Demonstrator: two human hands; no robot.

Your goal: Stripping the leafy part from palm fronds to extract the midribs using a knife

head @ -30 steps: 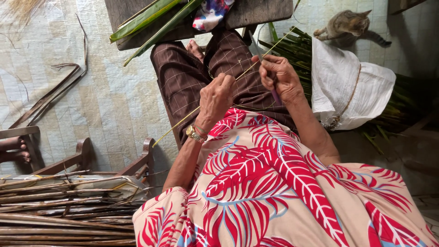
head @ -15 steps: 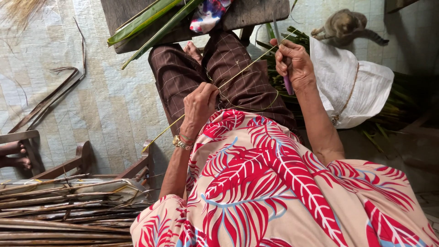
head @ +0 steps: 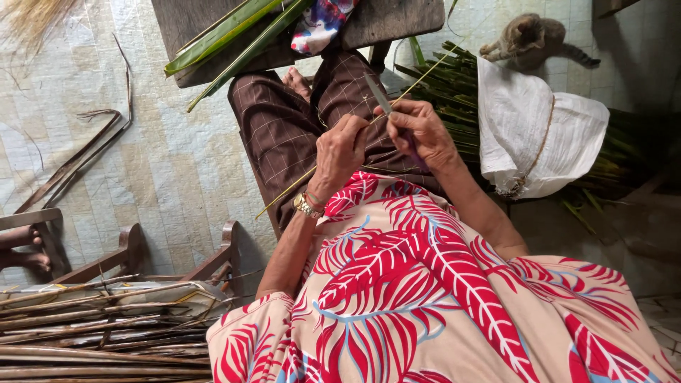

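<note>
Seen from the head camera, the left hand [head: 342, 150] is closed in a loose fist around a thin yellowish leaf midrib [head: 298, 183], which runs on a slant from low at the left, over the lap, up toward the right. Just beside it, the right hand [head: 420, 130] is also closed, gripping a small knife [head: 378, 93] by its handle; the grey blade points up and to the left, and lies against the midrib between the two hands. Both hands sit above the brown checked trousers [head: 273, 124], nearly touching each other. A gold wristwatch [head: 307, 206] circles the left wrist.

Right of the hands, a white woven sack [head: 532, 124], rumpled and tied with a cord, lies over a bundle of green palm leaves [head: 454, 85]. Above it, a grey tabby cat [head: 528, 39] sits on the pale tiled floor. At the top, a dark wooden stool [head: 397, 18] carries long green leaf strips [head: 227, 32] and a patterned cloth [head: 319, 21]. At the lower left, a heap of dry brown stalks [head: 99, 326] lies beside a wooden frame [head: 220, 259]. Another person's bare foot [head: 25, 245] shows at the left edge.
</note>
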